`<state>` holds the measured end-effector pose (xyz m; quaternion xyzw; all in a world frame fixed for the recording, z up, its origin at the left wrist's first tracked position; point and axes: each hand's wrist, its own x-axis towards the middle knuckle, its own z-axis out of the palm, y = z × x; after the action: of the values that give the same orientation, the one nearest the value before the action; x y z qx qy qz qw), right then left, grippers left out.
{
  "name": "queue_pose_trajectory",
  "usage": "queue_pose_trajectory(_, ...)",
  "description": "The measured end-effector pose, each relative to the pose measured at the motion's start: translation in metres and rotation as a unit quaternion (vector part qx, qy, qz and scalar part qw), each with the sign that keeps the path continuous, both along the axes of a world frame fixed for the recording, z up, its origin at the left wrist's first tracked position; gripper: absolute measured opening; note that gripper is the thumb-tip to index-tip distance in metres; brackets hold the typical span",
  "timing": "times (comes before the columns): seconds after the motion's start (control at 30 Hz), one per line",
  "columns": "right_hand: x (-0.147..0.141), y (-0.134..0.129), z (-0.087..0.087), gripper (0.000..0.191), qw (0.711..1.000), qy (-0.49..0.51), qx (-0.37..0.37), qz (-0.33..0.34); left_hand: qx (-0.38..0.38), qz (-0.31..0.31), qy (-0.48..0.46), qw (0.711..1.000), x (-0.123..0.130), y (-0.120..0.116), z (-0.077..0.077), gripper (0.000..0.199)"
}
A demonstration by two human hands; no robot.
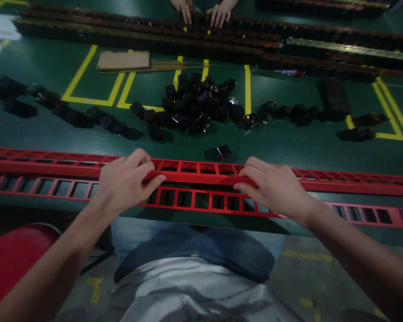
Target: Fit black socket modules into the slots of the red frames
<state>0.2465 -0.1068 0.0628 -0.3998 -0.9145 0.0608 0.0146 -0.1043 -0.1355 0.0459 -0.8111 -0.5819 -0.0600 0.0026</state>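
My left hand (126,179) and my right hand (272,185) are both closed around a long red slotted metal rail (201,178), gripping it left and right of its middle. Fingers lie over the far side and thumbs press the near side. Closer to me, a second red strip with rectangular openings (201,208) lies along the table's front edge; whether it joins the held rail I cannot tell. Just beyond the rail sits a single small black part (223,151). Farther off is a pile of similar black parts (195,100).
Rows of black parts (74,114) stretch left and right of the pile. Behind them lie a cardboard piece (123,60) and a screwdriver (290,72). A co-worker's hands (204,11) touch long dark rails (137,33) at the back. A red stool (23,264) stands at lower left.
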Motion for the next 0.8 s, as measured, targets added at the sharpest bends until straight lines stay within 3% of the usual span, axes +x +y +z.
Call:
queue_pose_trajectory(0.37, -0.008, -0.006, -0.027, 0.03, 0.999, 0.002, 0.047, -0.015, -0.026, -0.036, 0.007, 0.999, -0.002, 0.005, -0.023, 0.041)
queue_pose_trajectory(0.6, -0.016, -0.02, -0.03, 0.035, 0.999, 0.006, 0.037, -0.018, -0.052, -0.051, -0.017, 0.997, -0.01, -0.004, -0.024, 0.043)
queue_pose_trajectory(0.8, -0.03, -0.034, -0.032, 0.036, 0.998, 0.016, 0.041, -0.038, -0.03, -0.057, 0.024, 0.998, -0.018, -0.006, -0.023, 0.046)
